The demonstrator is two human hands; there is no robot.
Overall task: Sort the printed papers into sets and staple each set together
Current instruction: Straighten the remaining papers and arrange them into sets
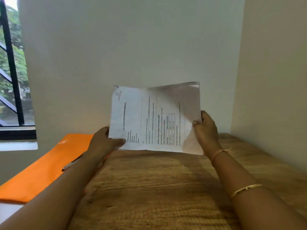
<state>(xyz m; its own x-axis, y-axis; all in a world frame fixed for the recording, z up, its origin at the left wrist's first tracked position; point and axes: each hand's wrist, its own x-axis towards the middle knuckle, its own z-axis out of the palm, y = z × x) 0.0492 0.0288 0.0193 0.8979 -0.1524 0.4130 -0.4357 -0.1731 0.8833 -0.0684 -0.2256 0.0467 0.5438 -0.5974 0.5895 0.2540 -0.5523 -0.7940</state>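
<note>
A sheaf of white printed paper sheets (149,117) is held up on edge over the far end of the brown plank-wood table (157,180), turned sideways so that the lines of text run up and down. Its lower edge sits low against the tabletop; whether it touches the wood cannot be told from this angle.

The left hand (103,141) grips the sheaf's lower left corner, with the thumb laid flat across the printed face and the fingers curled behind. The left forearm reaches in from the lower left, crossing the table's edge.

The right hand (206,128) holds the right edge somewhat higher, thumb pressed on the front and fingers wrapped behind, and the paper bows there with its top right corner in shadow. The right forearm comes up from the lower right, wearing a thin pale thread band (219,152) at the wrist and a slim gold bangle (245,188) further down.

A flat orange folder (41,171) lies along the table's left side, under the left forearm. A small shiny metal object (69,165) rests on it, mostly hidden by the arm. A black-framed window (13,72) is set into the plain pale wall (132,47) at left.
</note>
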